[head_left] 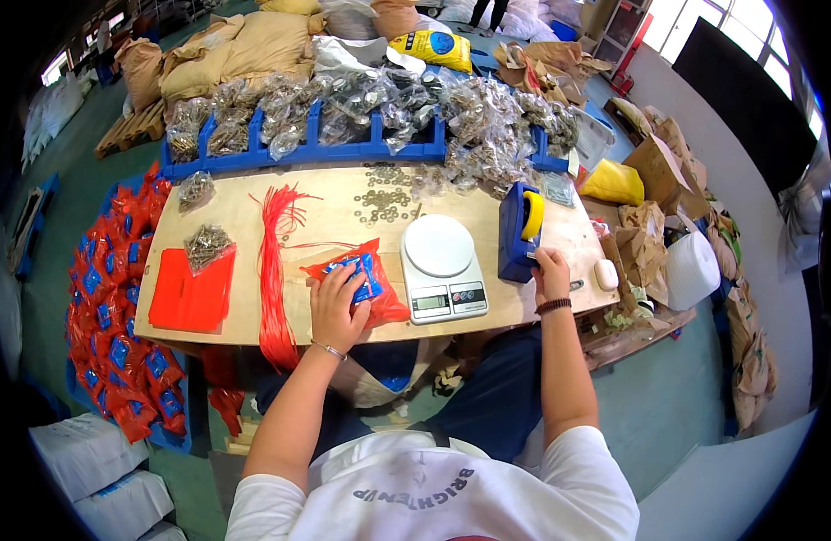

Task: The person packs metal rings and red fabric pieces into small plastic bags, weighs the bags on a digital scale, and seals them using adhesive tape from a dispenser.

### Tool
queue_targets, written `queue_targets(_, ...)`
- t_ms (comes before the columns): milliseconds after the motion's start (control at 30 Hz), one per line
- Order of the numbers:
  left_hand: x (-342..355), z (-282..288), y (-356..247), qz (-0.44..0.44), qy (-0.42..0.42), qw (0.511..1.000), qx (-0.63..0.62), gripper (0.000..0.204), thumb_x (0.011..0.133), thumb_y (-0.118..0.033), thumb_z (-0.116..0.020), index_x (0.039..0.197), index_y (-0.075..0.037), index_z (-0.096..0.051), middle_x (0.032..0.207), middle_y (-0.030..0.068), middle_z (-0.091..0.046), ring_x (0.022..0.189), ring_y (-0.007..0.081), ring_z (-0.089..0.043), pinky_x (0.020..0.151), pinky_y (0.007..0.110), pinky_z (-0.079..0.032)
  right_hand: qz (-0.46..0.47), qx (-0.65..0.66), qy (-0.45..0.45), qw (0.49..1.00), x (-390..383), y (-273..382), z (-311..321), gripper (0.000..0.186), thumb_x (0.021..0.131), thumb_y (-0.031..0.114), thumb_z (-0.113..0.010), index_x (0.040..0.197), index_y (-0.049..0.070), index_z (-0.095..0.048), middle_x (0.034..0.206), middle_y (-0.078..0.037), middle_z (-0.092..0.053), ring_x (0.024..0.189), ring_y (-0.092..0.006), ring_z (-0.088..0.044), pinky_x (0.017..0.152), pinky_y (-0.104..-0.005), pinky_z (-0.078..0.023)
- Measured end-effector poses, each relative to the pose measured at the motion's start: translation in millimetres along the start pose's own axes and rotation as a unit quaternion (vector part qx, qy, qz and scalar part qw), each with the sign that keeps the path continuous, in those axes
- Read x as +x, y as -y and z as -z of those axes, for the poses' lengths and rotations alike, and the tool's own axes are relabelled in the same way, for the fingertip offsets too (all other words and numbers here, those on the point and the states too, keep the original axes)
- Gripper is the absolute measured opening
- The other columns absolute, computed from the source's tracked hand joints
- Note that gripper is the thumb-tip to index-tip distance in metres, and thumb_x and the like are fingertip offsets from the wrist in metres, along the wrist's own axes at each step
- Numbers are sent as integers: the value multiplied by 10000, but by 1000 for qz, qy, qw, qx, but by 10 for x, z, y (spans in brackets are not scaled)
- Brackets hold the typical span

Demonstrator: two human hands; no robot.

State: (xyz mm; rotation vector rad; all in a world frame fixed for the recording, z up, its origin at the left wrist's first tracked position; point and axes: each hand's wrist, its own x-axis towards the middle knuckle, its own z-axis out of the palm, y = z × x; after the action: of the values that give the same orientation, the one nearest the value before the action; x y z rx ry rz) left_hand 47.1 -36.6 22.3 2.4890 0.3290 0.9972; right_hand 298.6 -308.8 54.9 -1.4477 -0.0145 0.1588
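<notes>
My left hand (339, 307) lies with spread fingers on top of a red plastic bag (390, 302) with blue packets (365, 270) showing in it. At the front end of a blue tape dispenser (514, 236) with a yellow roll of tape (532, 215), my right hand (551, 275) is closed in a pinch at the tape's end; the strip itself hardly shows. Between the hands stands a white kitchen scale (440, 257), its round platform bare. Left of the bag lies a bundle of red plastic ties (276, 261).
Flat red bags (192, 293) lie at the table's left, with a clear bag of screws (208, 245) on them. Loose washers (384, 197) spread across the middle back. Blue bins (316, 155) of bagged hardware line the far edge. Filled red bags (118, 316) pile up left. A white case (606, 274) sits right.
</notes>
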Motion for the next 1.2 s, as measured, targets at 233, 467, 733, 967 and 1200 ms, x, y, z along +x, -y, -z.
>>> queue_targets(233,4,38,34,0,3,1000,-15,384,730,-179,-575,1105,-102,-541,1220,99,-494,1150,294,-428,987,439,-283,-137,349,1,927,-460,-360,94,52,788,79,-528,821,38,-533,842,-65,-570,834,-187,-532,755,-284,-429)
queue_targets(467,-6,8,-40,10,3,1000,-1,388,724,-162,-579,1102,-86,-539,1224,109,-494,1142,300,-434,981,424,-297,-319,217,86,919,-274,-433,120,136,884,203,-522,775,128,-491,646,6,-504,548,-123,-479,510,-262,-417)
queue_targets(733,-116,98,-109,83,-60,986,-130,433,697,-124,-631,1103,-46,-502,1194,134,-494,1104,309,-449,962,401,-326,-303,138,271,903,-524,-258,-211,142,865,147,-542,745,110,-475,594,10,-458,501,-94,-416,463,-232,-356)
queue_targets(967,-573,163,-491,170,-43,967,-183,551,634,-139,-727,1090,-24,-440,1062,118,-486,1018,248,-488,907,344,-387,-108,-178,509,835,-962,-216,-1039,172,820,189,-621,806,31,-553,604,-3,-529,533,-59,-471,468,-213,-379)
queue_targets(1200,-688,89,-363,225,-93,926,-288,459,696,-64,-686,1053,-21,-400,898,76,-485,826,153,-501,770,275,-423,178,-284,552,763,-1343,-249,-1538,186,758,200,-648,809,27,-602,674,-107,-597,617,-235,-596,574,-324,-468)
